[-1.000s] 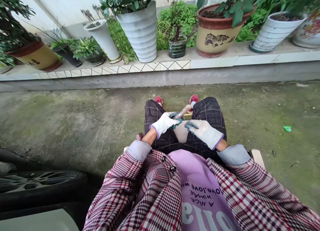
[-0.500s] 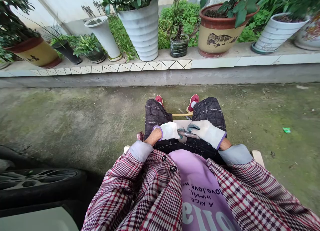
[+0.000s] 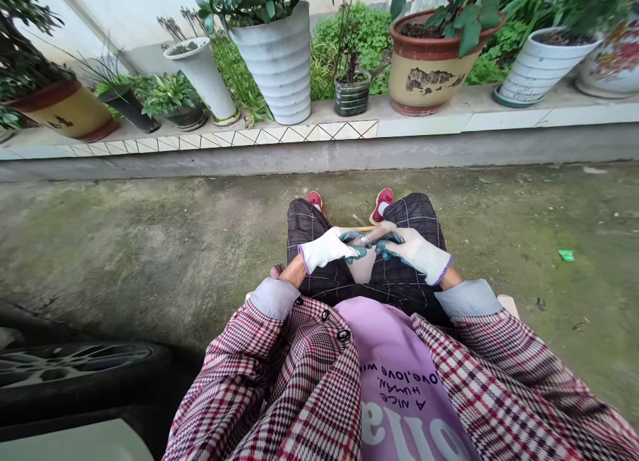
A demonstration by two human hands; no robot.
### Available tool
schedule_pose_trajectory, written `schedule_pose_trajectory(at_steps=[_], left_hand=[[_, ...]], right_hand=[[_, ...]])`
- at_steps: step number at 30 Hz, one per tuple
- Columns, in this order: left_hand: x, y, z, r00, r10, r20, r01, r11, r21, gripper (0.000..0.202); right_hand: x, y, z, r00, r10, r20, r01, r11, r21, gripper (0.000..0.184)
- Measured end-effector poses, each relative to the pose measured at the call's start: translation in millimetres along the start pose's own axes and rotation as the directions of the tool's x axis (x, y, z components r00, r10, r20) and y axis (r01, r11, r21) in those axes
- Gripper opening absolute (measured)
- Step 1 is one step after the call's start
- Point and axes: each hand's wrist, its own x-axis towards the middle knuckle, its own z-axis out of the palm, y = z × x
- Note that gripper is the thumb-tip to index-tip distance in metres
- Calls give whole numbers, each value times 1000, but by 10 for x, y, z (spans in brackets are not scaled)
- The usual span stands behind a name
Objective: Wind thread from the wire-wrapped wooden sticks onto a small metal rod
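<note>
Both my hands wear white gloves with dark green palms and purple cuffs. My left hand (image 3: 329, 248) is closed round one end of a short, brownish stick-like object (image 3: 370, 237) with a shiny grey part. Its far end is blurred, so its exact kind is unclear. On the other side, my right hand (image 3: 415, 253) has its fingers bent against the object's right end; how firmly it grips is hard to see. The object lies slanted above my lap, right end higher. Below the hands a pale flat surface (image 3: 362, 269) shows between my thighs.
A thin yellowish strip (image 3: 363, 229) spans between my knees. Potted plants, among them a ribbed white pot (image 3: 277, 68) and a brown-rimmed pot (image 3: 429, 68), line a low ledge (image 3: 424, 125) ahead. A wheel (image 3: 80, 368) stands at left. A green wrapper (image 3: 566, 255) lies on the concrete.
Both hands have lifted slightly and turned, showing more of the green palms. The stick-like object has swung so its right end points up and away. The view has shifted a little.
</note>
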Motion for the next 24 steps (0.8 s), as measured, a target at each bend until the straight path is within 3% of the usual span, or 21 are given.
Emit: schedule_pose_trajectory(at_steps=[5, 10, 13, 17, 24], left_hand=[[41, 105, -85, 996, 37, -81, -44, 995, -92, 40], [-40, 194, -186, 981, 93, -170, -121, 980, -161, 47], [-133, 309, -250, 972, 89, -218, -132, 973, -187, 47], [-264, 439, -320, 961, 89, -262, -150, 963, -222, 49], [-350, 484, -399, 941, 142, -308, -225, 941, -251, 44]], right_hand=[[375, 45, -122, 996, -7, -90, -19, 959, -283, 20], [827, 145, -155, 996, 49, -78, -86, 800, -593, 21], [991, 388, -157, 987, 137, -83, -159, 759, -632, 27], [1040, 671, -140, 957, 281, -69, -239, 634, -736, 30], [1159, 796, -48, 943, 325, -67, -249, 559, -791, 37]])
